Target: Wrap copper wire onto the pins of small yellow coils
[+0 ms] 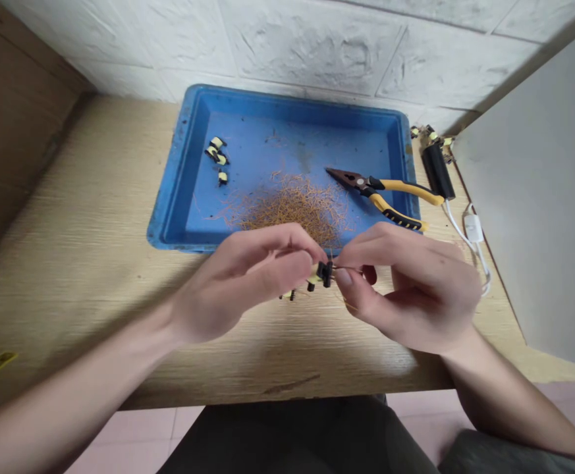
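Note:
My left hand (240,280) is closed around a small black and yellow coil part (323,273), held just in front of the blue tray (178,171). My right hand (406,283) pinches a thin copper wire at the right side of that part. Both hands meet above the wooden table's front edge. A pile of copper wire scraps (292,207) lies in the tray just beyond my fingers. Several small yellow and black coil parts (217,155) sit at the tray's left. Another small part (290,295) shows under my left fingers.
Yellow-handled pliers (386,194) lie on the tray's right rim. A black cylinder with a white cable and switch (438,171) lies right of the tray, with more small parts (433,135) behind it. A grey panel (539,184) stands at the right, a white wall behind.

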Motion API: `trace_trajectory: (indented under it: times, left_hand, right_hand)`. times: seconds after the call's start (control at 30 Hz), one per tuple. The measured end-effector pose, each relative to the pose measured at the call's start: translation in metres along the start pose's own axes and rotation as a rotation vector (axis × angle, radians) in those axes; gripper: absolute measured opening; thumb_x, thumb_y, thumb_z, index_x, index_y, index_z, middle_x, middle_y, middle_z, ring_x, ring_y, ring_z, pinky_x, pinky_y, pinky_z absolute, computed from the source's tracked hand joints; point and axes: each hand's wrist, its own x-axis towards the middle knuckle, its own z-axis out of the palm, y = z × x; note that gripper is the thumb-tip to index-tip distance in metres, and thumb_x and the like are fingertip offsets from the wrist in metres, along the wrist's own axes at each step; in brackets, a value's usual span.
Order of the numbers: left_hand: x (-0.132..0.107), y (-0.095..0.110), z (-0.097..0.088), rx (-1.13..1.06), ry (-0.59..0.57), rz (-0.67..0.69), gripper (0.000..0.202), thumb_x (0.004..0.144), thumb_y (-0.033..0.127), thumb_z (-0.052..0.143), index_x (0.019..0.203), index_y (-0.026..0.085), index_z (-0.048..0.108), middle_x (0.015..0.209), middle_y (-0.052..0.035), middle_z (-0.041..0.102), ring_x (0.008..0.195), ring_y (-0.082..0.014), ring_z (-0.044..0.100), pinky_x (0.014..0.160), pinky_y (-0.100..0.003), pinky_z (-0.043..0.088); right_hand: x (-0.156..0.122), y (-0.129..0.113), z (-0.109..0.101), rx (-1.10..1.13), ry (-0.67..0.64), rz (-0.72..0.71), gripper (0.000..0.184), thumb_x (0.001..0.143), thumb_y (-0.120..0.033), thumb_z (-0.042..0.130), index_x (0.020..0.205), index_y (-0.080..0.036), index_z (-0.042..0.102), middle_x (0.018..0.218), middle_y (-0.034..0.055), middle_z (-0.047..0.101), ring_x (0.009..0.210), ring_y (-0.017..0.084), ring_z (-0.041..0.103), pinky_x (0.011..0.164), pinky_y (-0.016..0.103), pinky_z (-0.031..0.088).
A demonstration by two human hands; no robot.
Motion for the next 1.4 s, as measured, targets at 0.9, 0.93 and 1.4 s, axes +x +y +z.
trace_trajectory:
  times: [0.9, 0.93, 1.4]
  left_hand:
    - [0.006, -0.004, 0.004, -0.825, 0.022, -0.424, 0.012, 0.085, 0.038, 0.088, 0.085, 0.028, 0.082, 0.073, 0.0012, 0.068, 0.065, -0.0111, 0.059, 0.057, -0.018, 0.050]
    - [0.006, -0.005, 0.004, -0.831, 0.020, -0.423, 0.011, 0.085, 0.038, 0.088, 0.086, 0.028, 0.082, 0.073, 0.0013, 0.069, 0.065, -0.0109, 0.059, 0.057, -0.017, 0.050]
    - [0.006, -0.004, 0.005, -0.899, 0.026, -0.446, 0.011, 0.085, 0.039, 0.089, 0.087, 0.029, 0.085, 0.075, 0.0019, 0.075, 0.065, -0.0091, 0.064, 0.061, -0.015, 0.054]
  right_hand:
    - [0.000, 0.002, 0.004, 0.121, 0.026, 0.077, 0.016, 0.090, -0.008, 0.069, 0.090, -0.023, 0.067, 0.073, -0.0015, 0.069, 0.061, 0.011, 0.061, 0.053, 0.027, 0.048]
    - [0.000, 0.002, 0.004, 0.131, 0.034, 0.088, 0.017, 0.090, -0.007, 0.068, 0.089, -0.024, 0.067, 0.072, -0.0016, 0.069, 0.060, 0.012, 0.061, 0.053, 0.027, 0.048]
    - [-0.001, 0.000, 0.007, 0.228, 0.027, 0.225, 0.020, 0.091, -0.007, 0.069, 0.085, -0.026, 0.066, 0.072, 0.0000, 0.067, 0.063, 0.015, 0.059, 0.054, 0.032, 0.048]
